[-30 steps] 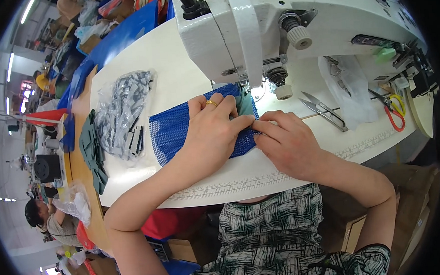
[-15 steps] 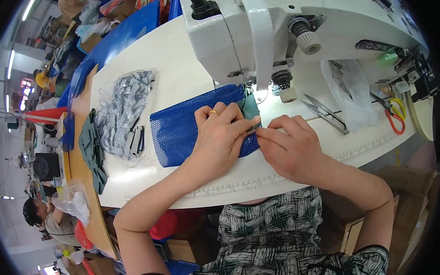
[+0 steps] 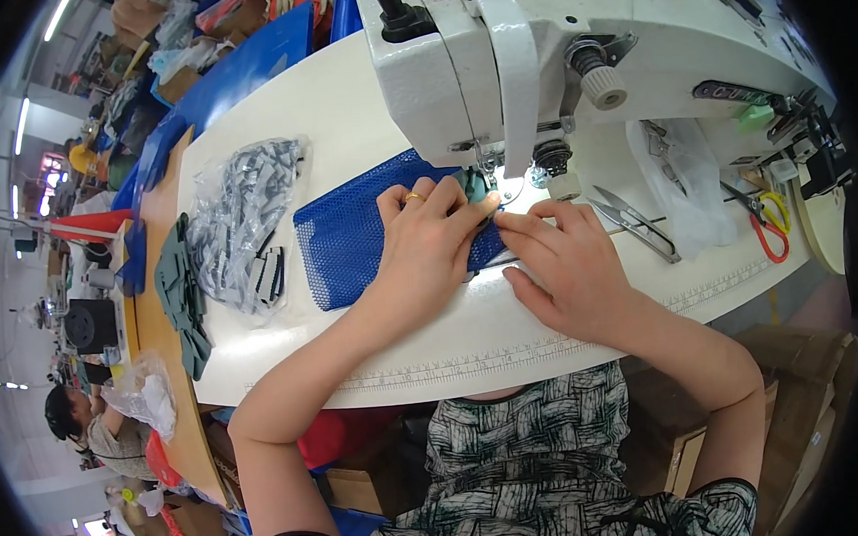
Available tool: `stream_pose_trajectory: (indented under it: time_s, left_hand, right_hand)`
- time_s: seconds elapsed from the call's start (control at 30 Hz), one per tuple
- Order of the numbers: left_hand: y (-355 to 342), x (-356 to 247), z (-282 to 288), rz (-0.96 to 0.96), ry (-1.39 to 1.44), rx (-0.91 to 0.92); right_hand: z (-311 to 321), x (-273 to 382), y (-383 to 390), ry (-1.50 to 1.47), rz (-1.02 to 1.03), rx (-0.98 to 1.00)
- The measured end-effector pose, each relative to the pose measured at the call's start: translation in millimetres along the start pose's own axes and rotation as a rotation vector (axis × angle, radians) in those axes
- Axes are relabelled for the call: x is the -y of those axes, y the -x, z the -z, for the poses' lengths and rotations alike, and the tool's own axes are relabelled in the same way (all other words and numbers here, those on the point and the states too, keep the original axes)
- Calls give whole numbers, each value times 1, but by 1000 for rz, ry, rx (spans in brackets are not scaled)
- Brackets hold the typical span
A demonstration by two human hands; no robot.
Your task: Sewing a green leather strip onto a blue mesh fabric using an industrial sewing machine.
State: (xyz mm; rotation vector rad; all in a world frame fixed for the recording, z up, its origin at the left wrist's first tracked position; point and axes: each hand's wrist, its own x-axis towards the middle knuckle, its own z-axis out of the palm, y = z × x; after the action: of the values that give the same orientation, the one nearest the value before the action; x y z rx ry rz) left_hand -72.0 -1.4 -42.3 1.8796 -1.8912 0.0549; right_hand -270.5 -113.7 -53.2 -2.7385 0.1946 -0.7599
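Observation:
Blue mesh fabric [image 3: 340,243] lies on the sewing table, its far right corner under the head of a white sewing machine [image 3: 430,93]. A small dark green fabric piece [image 3: 475,184] sits on that corner, close to the presser foot [image 3: 487,163]. My left hand [image 3: 427,234], with a ring on one finger, bends its fingers over the mesh and holds it down, thumb by the green piece. My right hand [image 3: 565,266] rests at the mesh's right edge, fingertips touching it, thumb spread away and nothing gripped. Some fingertips are hidden under the left hand.
Left of the mesh lie a clear bag of grey-green pieces [image 3: 252,219] and a pile of dark green cloth pieces [image 3: 180,291]. To the right are metal thread snips [image 3: 635,223], a plastic bag [image 3: 682,187] and red-and-yellow-handled scissors [image 3: 771,226]. A printed ruler [image 3: 511,356] follows the front edge.
Both hands have moved slightly away from me, taking the mesh and green piece farther under the machine head. My right thumb has separated from its fingers.

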Motion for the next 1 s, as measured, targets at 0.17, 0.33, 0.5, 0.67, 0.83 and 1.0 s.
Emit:
stream_pose_trajectory:
  time_s: [0.17, 0.33, 0.5, 0.67, 0.83, 1.0]
  left_hand:
    - [4, -4, 1, -12, 64, -23]
    - [13, 1, 10, 212, 62, -349]
    - [24, 20, 24, 263, 18, -137]
    - [32, 1, 23, 158, 100, -192]
    - [23, -15, 37, 59, 309, -364]
    - [4, -16, 38, -175, 141, 2]
  right_hand:
    - [0, -4, 0, -52, -49, 18]
    - [5, -12, -2, -312, -170, 92]
    - [4, -10, -10, -393, -325, 120]
    - [-2, -6, -17, -415, -444, 126]
    - [-3, -10, -13, -690, -165, 65]
    - [-5, -5, -6, -398, 146, 48]
